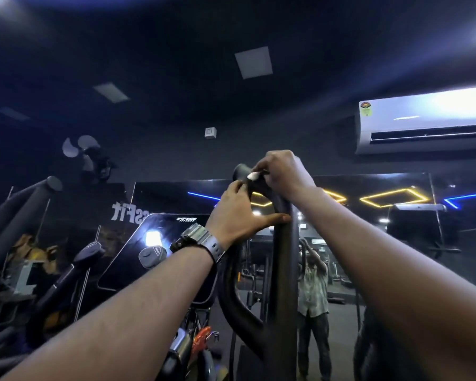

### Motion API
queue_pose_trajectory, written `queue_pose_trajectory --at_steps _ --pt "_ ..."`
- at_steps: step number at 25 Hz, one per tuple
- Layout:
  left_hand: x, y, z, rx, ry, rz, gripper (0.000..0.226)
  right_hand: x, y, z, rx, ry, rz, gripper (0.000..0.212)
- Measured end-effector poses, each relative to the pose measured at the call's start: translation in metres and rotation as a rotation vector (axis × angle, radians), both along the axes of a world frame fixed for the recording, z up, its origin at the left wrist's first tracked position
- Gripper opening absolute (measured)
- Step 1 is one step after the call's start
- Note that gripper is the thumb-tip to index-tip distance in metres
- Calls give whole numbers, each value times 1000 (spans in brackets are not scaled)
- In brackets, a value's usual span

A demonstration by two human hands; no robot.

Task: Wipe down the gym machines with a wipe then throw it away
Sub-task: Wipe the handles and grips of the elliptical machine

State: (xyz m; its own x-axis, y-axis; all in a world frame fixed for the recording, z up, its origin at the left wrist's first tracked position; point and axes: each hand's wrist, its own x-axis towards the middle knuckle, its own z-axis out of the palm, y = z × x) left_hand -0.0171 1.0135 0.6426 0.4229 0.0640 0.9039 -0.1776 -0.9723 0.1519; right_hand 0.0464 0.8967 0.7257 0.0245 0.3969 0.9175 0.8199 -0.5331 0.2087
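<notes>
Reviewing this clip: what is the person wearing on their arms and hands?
Both forearms are bare, no sleeves or gloves in view. The left hand has a wristwatch with a grey strap and a dark, chunky case at the wrist. The right hand wears nothing visible.

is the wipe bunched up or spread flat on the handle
Bunched up: only a small white wad of the wipe shows, under the right hand gripping the handle.

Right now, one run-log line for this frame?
step: wiping handle | right hand: holds wipe on handle top | left hand: grips handle just below | bin: not in view
</notes>
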Motion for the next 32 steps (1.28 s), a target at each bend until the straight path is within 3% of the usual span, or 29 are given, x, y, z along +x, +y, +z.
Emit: queue_pose_trajectory --at_steps 2,4,6,10,14,19,22,26,30,32 --pt "-1 10 2 17 31 -27 74 0 -16 -20 -55 -66 -31 20" --pt "1 24 8 107 59 -3 42 -4 -32 -43 -80 -124 -50 20" --pt "1 34 11 127 13 15 20 -7 -21 -29 -26 -130 -26 17" --pt "3 43 16 14 -88 -55 25 -13 34 16 -56 -36 -64 23" --pt "8 51 14 -121 -75 -132 28 -12 23 -4 -269 -176 -75 23" --pt "15 56 16 -316 -23 -109 24 -20 40 16 -203 -169 -166 19" --pt "17 60 11 -376 -35 -127 24 -20 47 11 -441 -260 -213 21" --pt "16 59 3 -435 -31 -231 29 -25 38 26 -287 -167 -263 19" --pt "13 65 -8 -531 4 -344 33 -26 43 -10 -538 -261 -235 25" --pt "9 62 -13 -560 20 -358 33 -27 35 3 -404 -179 -242 26"
